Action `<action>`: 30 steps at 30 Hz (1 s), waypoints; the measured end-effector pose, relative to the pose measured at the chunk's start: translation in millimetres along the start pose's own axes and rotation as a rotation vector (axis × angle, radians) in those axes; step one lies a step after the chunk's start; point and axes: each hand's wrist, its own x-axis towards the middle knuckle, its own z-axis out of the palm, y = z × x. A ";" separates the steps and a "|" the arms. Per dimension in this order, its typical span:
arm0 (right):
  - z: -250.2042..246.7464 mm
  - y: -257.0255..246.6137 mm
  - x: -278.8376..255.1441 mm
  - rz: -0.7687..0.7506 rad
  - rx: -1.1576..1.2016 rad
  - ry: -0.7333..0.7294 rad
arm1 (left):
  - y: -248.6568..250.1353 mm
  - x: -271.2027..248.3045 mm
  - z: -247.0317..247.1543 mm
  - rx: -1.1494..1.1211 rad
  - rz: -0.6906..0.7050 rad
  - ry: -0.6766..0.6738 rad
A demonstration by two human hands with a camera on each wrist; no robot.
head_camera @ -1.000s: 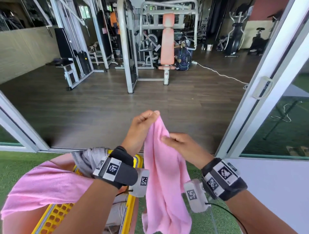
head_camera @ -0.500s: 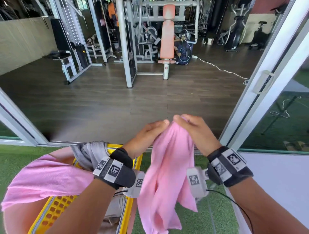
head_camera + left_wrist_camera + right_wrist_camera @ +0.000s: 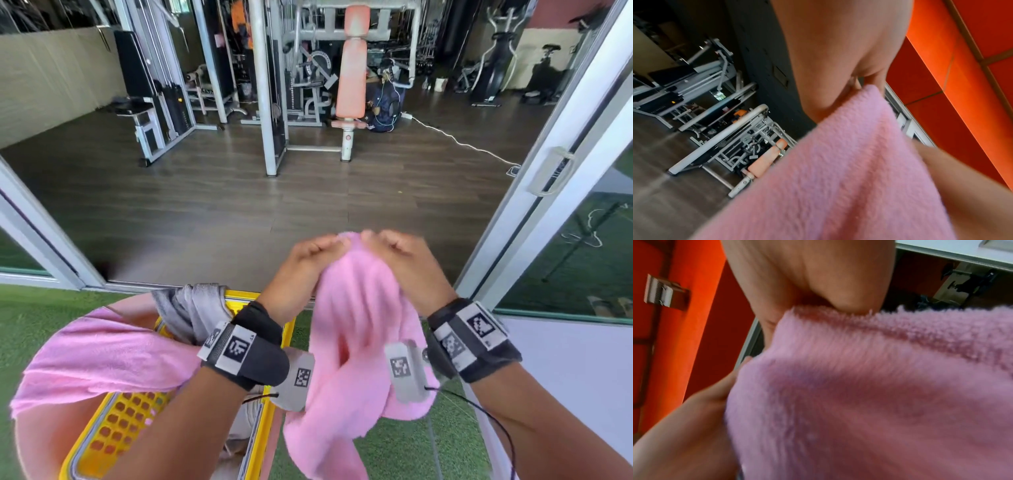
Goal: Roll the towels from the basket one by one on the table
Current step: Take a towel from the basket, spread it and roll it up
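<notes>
My right hand point(image 3: 407, 270) has closed in beside my left hand point(image 3: 301, 274), both grips pinching the fluffy pink towel's point(image 3: 356, 342) top edge, its length hanging straight down.

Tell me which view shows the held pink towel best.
Head view. It shows the towel whole enough to read: top edge pinched between the left hand and right hand, the rest hanging bunched, though blurred. Both wrist views show only close-up pink pile beside a palm; no overall shape.
</notes>
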 end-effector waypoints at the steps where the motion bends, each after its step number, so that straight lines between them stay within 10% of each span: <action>1: 6.0 5.2 -9.7 0.053 -0.026 -0.099 | 5.9 5.1 -6.1 -0.048 0.046 0.081; 4: 12.0 14.5 -26.1 0.124 -0.078 -0.268 | 11.6 13.1 -19.3 -0.070 0.075 0.121; 9: -9.1 -15.0 4.1 -0.091 0.032 0.041 | -0.5 -2.8 -1.1 0.125 -0.070 -0.200; 15: 11.2 1.5 -24.3 0.150 -0.241 -0.407 | 12.6 11.7 -14.8 -0.096 0.055 0.093; 21: -10.2 -15.8 8.1 -0.078 -0.006 -0.066 | -1.8 -10.1 0.8 0.057 -0.167 -0.206; 26: 3.9 4.6 -19.4 0.191 -0.165 -0.420 | 9.1 10.2 -18.5 -0.119 0.040 0.173; 30: -10.6 -13.1 -15.5 0.033 -0.130 -0.316 | 5.8 -1.0 -18.5 0.085 -0.053 -0.071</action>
